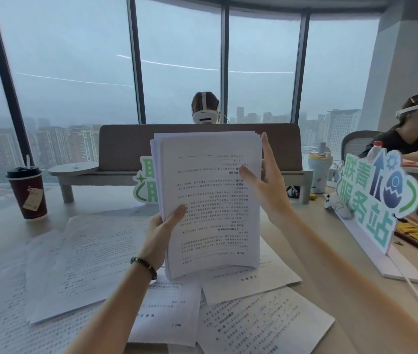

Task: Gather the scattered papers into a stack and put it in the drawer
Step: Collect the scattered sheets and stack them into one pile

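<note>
A thick stack of white printed papers (209, 200) stands upright above the pale wooden table (330, 251), held between both hands. The left hand (163, 226) grips its lower left edge, thumb across the front. The right hand (264, 182) pinches the upper right edge. More loose white printed sheets (95, 259) lie scattered flat on the table beneath.
</note>
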`<action>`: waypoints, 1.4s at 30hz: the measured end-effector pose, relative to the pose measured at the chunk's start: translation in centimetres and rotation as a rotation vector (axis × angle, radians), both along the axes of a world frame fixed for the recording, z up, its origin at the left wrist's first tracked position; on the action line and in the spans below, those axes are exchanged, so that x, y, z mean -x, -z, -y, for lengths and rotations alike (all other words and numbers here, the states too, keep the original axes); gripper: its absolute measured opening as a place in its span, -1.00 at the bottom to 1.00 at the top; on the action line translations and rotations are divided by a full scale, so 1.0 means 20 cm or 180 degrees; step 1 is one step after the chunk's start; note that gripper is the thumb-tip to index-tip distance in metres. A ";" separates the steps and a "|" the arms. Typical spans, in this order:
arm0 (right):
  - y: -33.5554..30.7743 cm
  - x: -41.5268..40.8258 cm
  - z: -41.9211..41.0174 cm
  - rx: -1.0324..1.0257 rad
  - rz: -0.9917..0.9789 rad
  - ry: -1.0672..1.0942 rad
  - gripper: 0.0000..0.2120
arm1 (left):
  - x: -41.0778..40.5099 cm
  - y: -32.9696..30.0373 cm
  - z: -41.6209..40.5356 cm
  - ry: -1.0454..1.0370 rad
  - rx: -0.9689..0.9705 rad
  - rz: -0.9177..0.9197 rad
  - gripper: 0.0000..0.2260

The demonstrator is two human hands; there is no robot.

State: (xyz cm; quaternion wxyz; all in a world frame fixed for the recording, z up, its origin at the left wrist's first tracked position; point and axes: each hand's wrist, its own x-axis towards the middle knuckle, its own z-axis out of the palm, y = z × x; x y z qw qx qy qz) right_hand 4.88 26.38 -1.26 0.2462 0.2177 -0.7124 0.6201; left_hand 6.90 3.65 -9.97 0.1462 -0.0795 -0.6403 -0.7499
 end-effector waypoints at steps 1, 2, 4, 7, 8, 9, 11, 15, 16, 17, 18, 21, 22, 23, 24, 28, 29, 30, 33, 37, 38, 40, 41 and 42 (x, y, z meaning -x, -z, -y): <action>0.01 -0.01 0.01 0.0012 0.0003 -0.0081 -0.19 | 0.00 0.01 0.00 -0.0025 0.0046 0.0008 -0.79; 0.04 -0.01 0.01 0.0041 0.0046 -0.0180 -0.19 | 0.00 0.01 0.00 -0.0042 0.0098 0.0014 -0.79; 0.16 0.01 0.03 0.0173 0.0284 -0.0353 -0.17 | 0.01 0.03 -0.01 -0.0059 0.0168 0.0033 -0.82; 0.36 0.00 0.05 0.0243 0.0754 -0.0342 -0.41 | 0.01 0.05 -0.01 -0.0089 0.0200 0.0042 -0.88; 0.42 -0.01 0.05 0.0222 0.0881 -0.0296 -0.52 | 0.01 0.05 -0.01 -0.0091 0.0207 0.0031 -0.89; 0.45 -0.01 0.05 0.0162 0.0988 -0.0236 -0.59 | 0.01 0.05 -0.01 -0.0096 0.0225 0.0017 -0.89; 0.49 0.00 0.06 0.0013 0.1127 -0.0111 -0.66 | 0.00 0.06 -0.01 -0.0110 0.0306 -0.0029 -0.89; 0.50 0.03 0.07 -0.0060 0.1230 -0.0015 -0.69 | 0.01 0.08 0.00 -0.0188 0.0546 -0.0212 -0.90; 0.49 0.03 0.07 -0.0095 0.1217 0.0003 -0.69 | 0.01 0.08 -0.01 -0.0339 0.0684 -0.0229 -0.83; 0.48 0.02 0.08 -0.0133 0.1187 0.0019 -0.68 | 0.02 0.08 -0.01 -0.0525 0.0869 -0.0212 -0.74; 0.47 0.03 0.08 -0.0169 0.1158 0.0049 -0.66 | 0.02 0.08 -0.01 -0.0692 0.1038 -0.0184 -0.67; 0.44 0.04 0.08 -0.0209 0.1168 0.0041 -0.64 | 0.04 0.04 -0.01 -0.1004 0.1238 -0.0233 -0.81; 0.43 0.04 0.07 -0.0216 0.1199 0.0020 -0.63 | 0.04 0.02 0.00 -0.0998 0.1261 -0.0252 -0.86; 0.42 0.05 0.06 -0.0235 0.1242 0.0010 -0.61 | 0.05 0.01 0.02 -0.0951 0.1286 -0.0223 -0.88; 0.42 0.06 0.05 -0.0264 0.1287 0.0004 -0.58 | 0.05 0.01 0.03 -0.0867 0.1272 -0.0179 -0.88; 0.43 0.06 0.02 -0.0589 0.1499 0.0070 -0.57 | 0.06 0.02 0.05 -0.0461 0.1078 0.0201 -0.86; 0.44 0.06 0.02 -0.0651 0.1577 0.0080 -0.58 | 0.06 0.02 0.05 -0.0364 0.1021 0.0286 -0.86; 0.45 0.06 0.01 -0.0688 0.1668 0.0073 -0.58 | 0.06 0.03 0.05 -0.0271 0.0975 0.0371 -0.86; 0.43 0.07 -0.01 -0.0875 0.1862 -0.0088 -0.78 | 0.09 0.05 0.09 -0.0080 0.0808 0.0718 -0.84; 0.42 0.09 -0.08 -0.2284 0.1837 0.0637 -0.65 | 0.14 0.06 0.19 0.0039 0.0667 0.1224 -0.85; 0.43 0.10 -0.11 -0.2677 0.1802 0.0883 -0.59 | 0.15 0.06 0.21 0.0008 0.0714 0.1335 -0.85; 0.46 0.11 -0.15 -0.3240 0.1821 0.1128 -0.56 | 0.17 0.08 0.23 -0.0066 0.0833 0.1534 -0.84; 0.46 0.11 -0.16 -0.3378 0.1887 0.1127 -0.56 | 0.18 0.09 0.24 -0.0090 0.0905 0.1634 -0.84; 0.47 0.11 -0.17 -0.3456 0.1955 0.1098 -0.56 | 0.19 0.11 0.25 -0.0098 0.0963 0.1723 -0.84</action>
